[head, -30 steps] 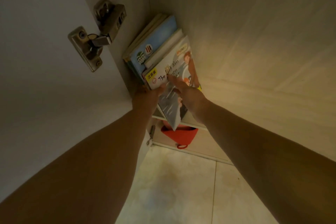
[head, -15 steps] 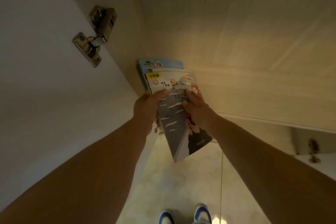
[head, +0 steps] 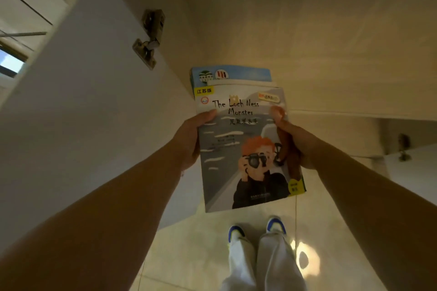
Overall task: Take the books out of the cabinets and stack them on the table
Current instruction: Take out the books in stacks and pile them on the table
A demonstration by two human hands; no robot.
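Open cabinet (head: pixel 307 30), tiled floor (head: pixel 189 255) below; left hand (head: pixel 189 139) and right hand (head: pixel 298 144), each grip closed on books (head: pixel 241 149).

Dim overall, warm yellow cast. Cabinet interior (head: pixel 307 30) lit soft amber, brighter centre, fading toward corners. Daylight at window (head: pixel 10 61) far left, cool blue-white. Bright sun patch on floor (head: pixel 305 260) lower right, slightly blown out. Forearms dark, underexposed toward bottom corners. Open cabinet door (head: pixel 82 113) greyish, in shade. Book cover (head: pixel 236 149) readable, small print soft. Wide-angle bend strong at edges; straight lines curve. Mild noise in shadows.
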